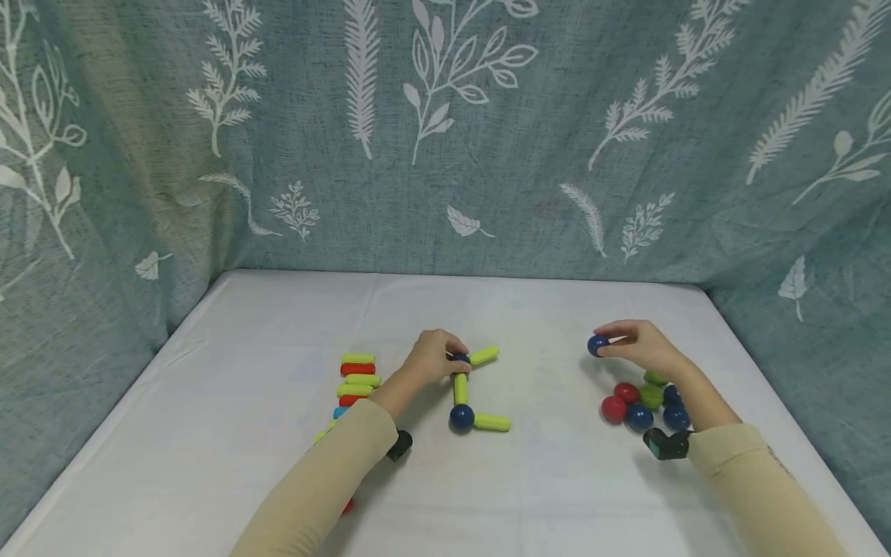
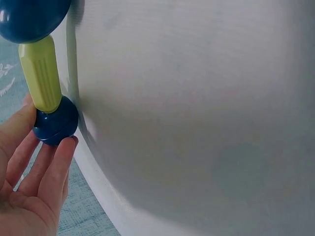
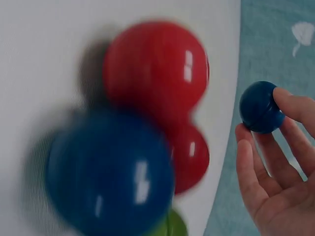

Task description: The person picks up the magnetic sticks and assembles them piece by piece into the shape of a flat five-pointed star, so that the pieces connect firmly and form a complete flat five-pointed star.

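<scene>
My left hand (image 1: 433,357) holds a dark blue ball (image 2: 56,122) between thumb and fingers. That ball is joined by a yellow-green rod (image 1: 461,389) to a second blue ball (image 1: 462,418) nearer the front. One yellow-green rod (image 1: 484,356) points right from the held ball, and another rod (image 1: 492,422) points right from the front ball. Over on the right, my right hand (image 1: 642,346) pinches a loose blue ball (image 3: 261,107) above the table, thumb on one side and fingertips on the other.
Below my right hand lies a cluster of red balls (image 1: 614,409), blue balls (image 1: 639,418) and green balls (image 1: 650,396). Left of my left forearm, yellow-green rods (image 1: 358,359), red rods (image 1: 357,369) and a blue one form a column. A patterned curtain (image 1: 522,216) hangs behind the white table (image 1: 209,402).
</scene>
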